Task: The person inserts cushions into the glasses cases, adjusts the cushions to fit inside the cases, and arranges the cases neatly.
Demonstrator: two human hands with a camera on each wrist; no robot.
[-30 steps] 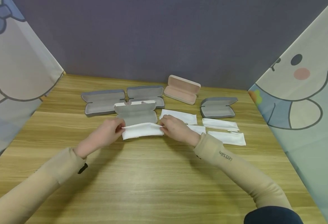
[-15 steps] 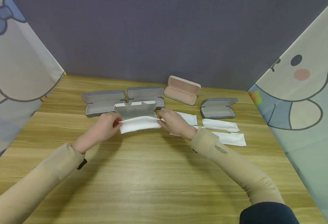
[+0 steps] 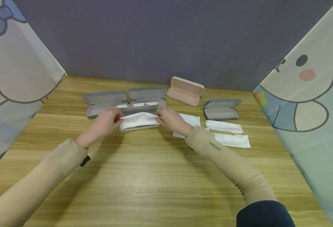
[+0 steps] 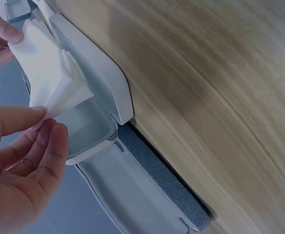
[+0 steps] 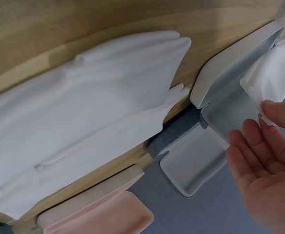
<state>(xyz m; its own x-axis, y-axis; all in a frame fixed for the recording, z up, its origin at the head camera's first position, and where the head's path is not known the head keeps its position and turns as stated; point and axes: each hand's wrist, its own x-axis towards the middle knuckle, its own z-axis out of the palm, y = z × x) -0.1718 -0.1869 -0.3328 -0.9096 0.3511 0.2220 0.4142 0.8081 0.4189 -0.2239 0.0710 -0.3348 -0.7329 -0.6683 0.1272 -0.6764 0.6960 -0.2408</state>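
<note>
A folded white cloth [image 3: 139,120] is stretched between my two hands, over the lower half of an open white glasses case [image 3: 139,110] with a grey lining. My left hand [image 3: 107,123] pinches the cloth's left end between thumb and fingertips. At the other end, my right hand [image 3: 173,120] holds its corner in the same way. The left wrist view shows the cloth [image 4: 50,73] sagging in folds just above the case's tray. Whether its underside touches the lining is hidden.
Two open grey cases [image 3: 106,97] stand behind the white one, the second case [image 3: 147,93] close to it. An open pink case [image 3: 184,97] lies farther back. To the right are a smaller grey case [image 3: 221,112] and several white cloths [image 3: 224,126].
Both hands have moved the cloth forward, away from me, from in front of the white case to over its lower half. The other cases and cloths have stayed put.
</note>
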